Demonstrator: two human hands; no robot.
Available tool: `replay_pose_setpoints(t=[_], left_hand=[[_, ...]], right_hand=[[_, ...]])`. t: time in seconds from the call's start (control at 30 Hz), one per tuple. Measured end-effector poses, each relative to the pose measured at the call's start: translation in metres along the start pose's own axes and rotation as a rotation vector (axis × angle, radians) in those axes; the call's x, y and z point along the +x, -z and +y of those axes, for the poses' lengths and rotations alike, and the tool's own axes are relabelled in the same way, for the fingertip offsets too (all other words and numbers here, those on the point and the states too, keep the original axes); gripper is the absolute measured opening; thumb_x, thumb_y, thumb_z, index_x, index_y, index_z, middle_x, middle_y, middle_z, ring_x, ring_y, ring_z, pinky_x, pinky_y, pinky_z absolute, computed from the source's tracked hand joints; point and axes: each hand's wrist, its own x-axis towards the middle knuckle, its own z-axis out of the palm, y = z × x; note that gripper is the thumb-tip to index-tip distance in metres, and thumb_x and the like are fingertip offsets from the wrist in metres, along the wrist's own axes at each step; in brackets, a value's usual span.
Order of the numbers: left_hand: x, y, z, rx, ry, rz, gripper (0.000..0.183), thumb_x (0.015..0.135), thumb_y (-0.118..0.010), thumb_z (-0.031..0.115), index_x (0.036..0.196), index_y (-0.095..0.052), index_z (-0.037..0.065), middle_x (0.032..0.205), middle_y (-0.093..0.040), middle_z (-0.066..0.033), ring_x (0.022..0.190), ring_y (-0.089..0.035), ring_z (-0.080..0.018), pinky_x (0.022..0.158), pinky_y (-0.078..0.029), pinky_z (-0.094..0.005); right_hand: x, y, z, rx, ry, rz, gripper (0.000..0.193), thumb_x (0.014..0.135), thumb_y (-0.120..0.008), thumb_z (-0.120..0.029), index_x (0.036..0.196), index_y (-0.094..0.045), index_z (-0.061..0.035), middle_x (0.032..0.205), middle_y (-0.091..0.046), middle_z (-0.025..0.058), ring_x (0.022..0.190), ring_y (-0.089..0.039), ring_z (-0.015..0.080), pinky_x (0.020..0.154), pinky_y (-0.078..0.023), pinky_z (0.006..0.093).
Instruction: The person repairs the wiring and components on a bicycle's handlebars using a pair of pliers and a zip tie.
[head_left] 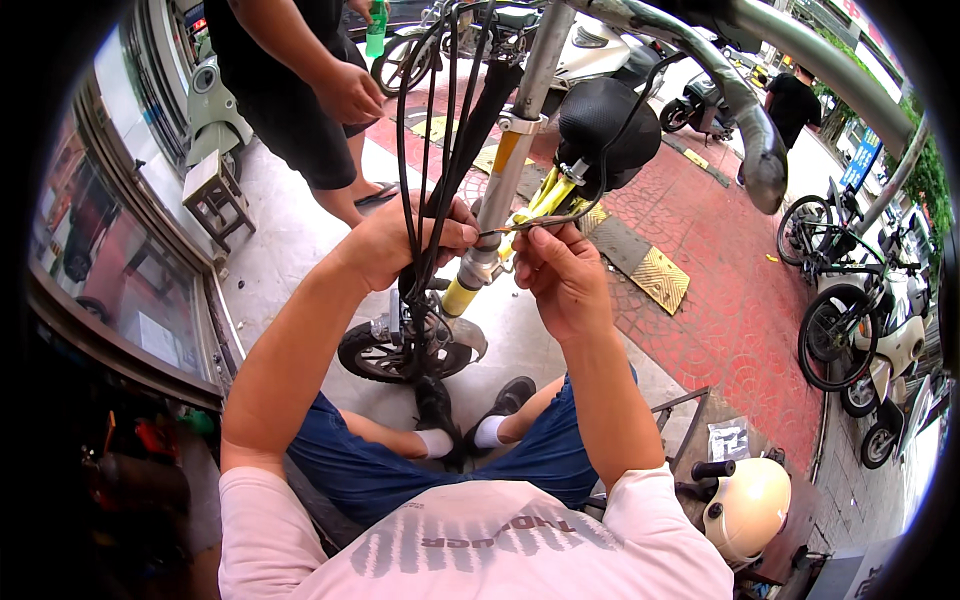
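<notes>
A small yellow and silver bike stands upright before me, its silver steering stem (545,62) rising between my hands. My left hand (405,240) is closed beside the stem, thumb and fingertips pinching the end of a thin wire. My right hand (565,275) pinches a dark cable (575,212) on the stem's other side. A short orange strand (503,230) shows between the two pinches. Several black cables (408,120) hang down past my left wrist. The bike's black saddle (608,125) is beyond my right hand, and its small front wheel (375,352) is below.
A silver handlebar (735,90) arches overhead at the right. Another person (300,100) stands close at the far left near a wooden stool (217,200). A cream helmet (752,508) lies at my right. Parked bikes (840,330) line the right, and a glass door (125,250) the left.
</notes>
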Motion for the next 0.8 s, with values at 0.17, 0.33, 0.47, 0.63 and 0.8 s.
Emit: replay_pose_setpoints(t=[0.17, 0.33, 0.47, 0.63, 0.8], left_hand=[[0.001, -0.004, 0.001, -0.001, 0.033, 0.022, 0.019, 0.087, -0.078, 0.015, 0.095, -0.072, -0.002, 0.074, -0.065, -0.0042, 0.057, -0.061, -0.0112, 0.047, -0.047, -0.0252], [0.003, 0.001, -0.001, -0.042, 0.023, -0.006, 0.019, 0.089, -0.079, 0.014, 0.096, -0.071, -0.001, 0.077, -0.067, -0.0048, 0.058, -0.061, -0.0107, 0.047, -0.047, -0.0241], [0.003, 0.0, -0.002, -0.036, -0.019, -0.04, 0.021, 0.089, -0.08, 0.015, 0.098, -0.071, -0.002, 0.077, -0.068, -0.0047, 0.058, -0.061, -0.0101, 0.048, -0.047, -0.0238], [0.004, 0.001, -0.005, 0.004, -0.051, -0.047, 0.026, 0.089, -0.082, 0.018, 0.102, -0.071, -0.003, 0.077, -0.067, -0.0037, 0.059, -0.06, -0.0089, 0.049, -0.046, -0.0236], [0.014, 0.004, 0.02, 0.197, -0.12, -0.063, 0.028, 0.09, -0.084, 0.025, 0.1, -0.073, 0.001, 0.074, -0.066, -0.0003, 0.062, -0.061, -0.0067, 0.052, -0.046, -0.0223]], right_hand=[[0.003, -0.007, 0.0, -0.046, 0.083, 0.042, 0.019, 0.097, -0.072, -0.013, 0.112, -0.07, -0.0022, 0.096, -0.075, 0.0098, 0.072, -0.066, 0.0153, 0.067, -0.052, 0.0286], [0.005, -0.014, -0.006, -0.16, 0.116, 0.023, 0.018, 0.094, -0.072, -0.011, 0.108, -0.069, 0.0, 0.087, -0.071, 0.0078, 0.071, -0.064, 0.0142, 0.065, -0.051, 0.0278], [0.01, -0.013, -0.001, -0.177, 0.129, 0.086, 0.018, 0.094, -0.072, -0.013, 0.105, -0.067, 0.0001, 0.083, -0.069, 0.0067, 0.068, -0.063, 0.0132, 0.064, -0.05, 0.0269], [0.018, -0.018, 0.006, -0.071, 0.086, 0.108, 0.019, 0.094, -0.075, -0.014, 0.102, -0.067, 0.0009, 0.081, -0.069, 0.0068, 0.066, -0.062, 0.0116, 0.061, -0.049, 0.0255], [0.018, -0.03, 0.008, -0.174, 0.085, 0.056, 0.018, 0.095, -0.074, -0.011, 0.105, -0.066, 0.0, 0.086, -0.071, 0.0077, 0.068, -0.064, 0.013, 0.064, -0.051, 0.0258]])
